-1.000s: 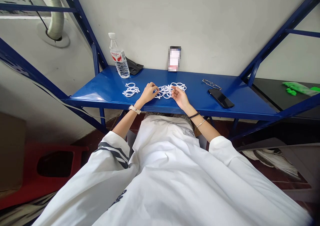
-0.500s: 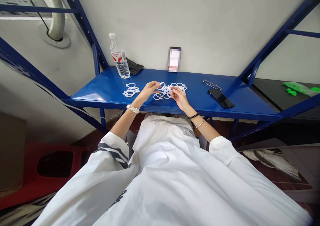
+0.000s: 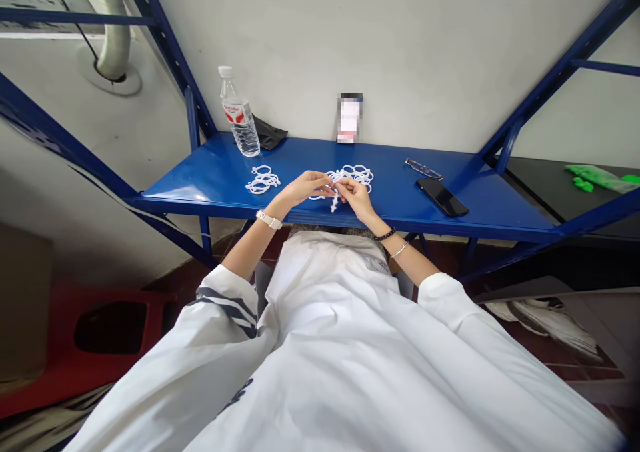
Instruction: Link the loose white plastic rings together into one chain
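Note:
My left hand [image 3: 311,187] and my right hand [image 3: 354,195] meet above the front of the blue table. The fingertips of both are pinched together on a white plastic ring [image 3: 334,205], seen nearly edge-on. Its small knobbed end hangs below the fingers; the rest is hidden behind them. Just behind the hands lies a loose pile of similar white rings [image 3: 357,171], partly covered by the fingers. To the left of my left hand, a smaller group of white rings [image 3: 263,181] rests on the tabletop.
On the blue table [image 3: 395,205], a water bottle [image 3: 240,122] and a black pouch [image 3: 270,134] stand back left. A phone [image 3: 349,120] leans against the wall. Eyeglasses [image 3: 424,169] and a dark phone [image 3: 443,197] lie at right. Blue frame posts rise at both sides.
My hands have come together from slightly apart. A ring that was raised in my left hand is now lower, with its knobbed end hanging down between the fingers of both hands.

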{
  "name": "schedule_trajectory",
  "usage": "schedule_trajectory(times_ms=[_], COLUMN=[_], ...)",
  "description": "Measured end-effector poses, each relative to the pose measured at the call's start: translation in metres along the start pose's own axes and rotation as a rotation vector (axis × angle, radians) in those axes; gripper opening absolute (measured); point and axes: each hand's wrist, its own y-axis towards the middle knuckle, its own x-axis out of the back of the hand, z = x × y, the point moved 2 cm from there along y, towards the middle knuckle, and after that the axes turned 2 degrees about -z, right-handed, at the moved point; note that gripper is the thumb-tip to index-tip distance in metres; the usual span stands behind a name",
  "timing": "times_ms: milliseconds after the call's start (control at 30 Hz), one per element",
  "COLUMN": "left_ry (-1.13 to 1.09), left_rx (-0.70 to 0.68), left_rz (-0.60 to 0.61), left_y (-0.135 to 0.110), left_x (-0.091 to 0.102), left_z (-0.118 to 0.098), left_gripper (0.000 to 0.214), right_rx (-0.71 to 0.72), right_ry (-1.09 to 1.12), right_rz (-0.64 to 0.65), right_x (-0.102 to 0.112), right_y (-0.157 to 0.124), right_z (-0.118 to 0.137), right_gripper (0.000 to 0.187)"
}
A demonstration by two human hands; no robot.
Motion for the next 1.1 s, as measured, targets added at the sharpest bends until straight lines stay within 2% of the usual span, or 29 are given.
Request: schedule_trajectory(times_ms=[100,233,333,400,433,467,567,600,633,733,867,967,1033,1100], left_ry=[0.061,0.302,0.483,0.563,0.591,0.613,0.636,0.632,0.626,0.612,0.641,0.662,0.664,0.656], left_rx=[-0.064,-0.19,-0.354,-0.465,-0.503,-0.522,-0.481,-0.449,-0.419,-0.365,-0.35,-0.342,-0.34,-0.336], left_rz=[-0.058,-0.181,-0.261,-0.262,-0.252,-0.245,-0.255,-0.26,-0.259,-0.224,-0.175,-0.132,-0.11,-0.096], left_y=[0.003,0.005,-0.001,-0.008,-0.011,-0.013,-0.014,-0.013,-0.012,-0.007,-0.004,-0.005,-0.005,-0.006], left_x=[-0.011,-0.024,-0.026,-0.025,-0.024,-0.022,-0.011,-0.007,-0.003,0.005,0.004,0.001,0.0,0.0], left_z=[0.007,0.012,0.002,-0.009,-0.015,-0.019,-0.025,-0.024,-0.023,-0.017,-0.014,-0.013,-0.013,-0.014], left_gripper=[0.02,0.011,0.009,0.011,0.013,0.014,0.015,0.015,0.016,0.017,0.018,0.019,0.021,0.026], right_rx=[-0.011,-0.036,0.126,0.283,0.347,0.4,0.505,0.492,0.46,0.244,0.004,-0.13,-0.212,-0.238], right_ry=[-0.007,0.02,-0.072,-0.196,-0.264,-0.333,-0.5,-0.54,-0.555,-0.47,-0.433,-0.458,-0.436,-0.345], right_rz=[-0.039,-0.098,-0.177,-0.163,-0.074,0.088,0.649,0.768,0.832,0.899,0.949,1.029,1.062,0.995], right_x=[0.001,0.003,0.002,-0.002,-0.005,-0.011,-0.025,-0.028,-0.03,-0.029,-0.022,-0.016,-0.014,-0.012], right_y=[0.001,0.004,-0.006,-0.025,-0.038,-0.054,-0.11,-0.126,-0.138,-0.151,-0.137,-0.127,-0.121,-0.111], right_z=[-0.006,-0.008,0.001,0.005,0.004,0.001,-0.02,-0.03,-0.038,-0.058,-0.064,-0.058,-0.049,-0.035], right_gripper=[0.043,0.038,0.027,0.018,0.014,0.011,0.014,0.019,0.021,0.012,0.007,0.004,0.01,0.02])
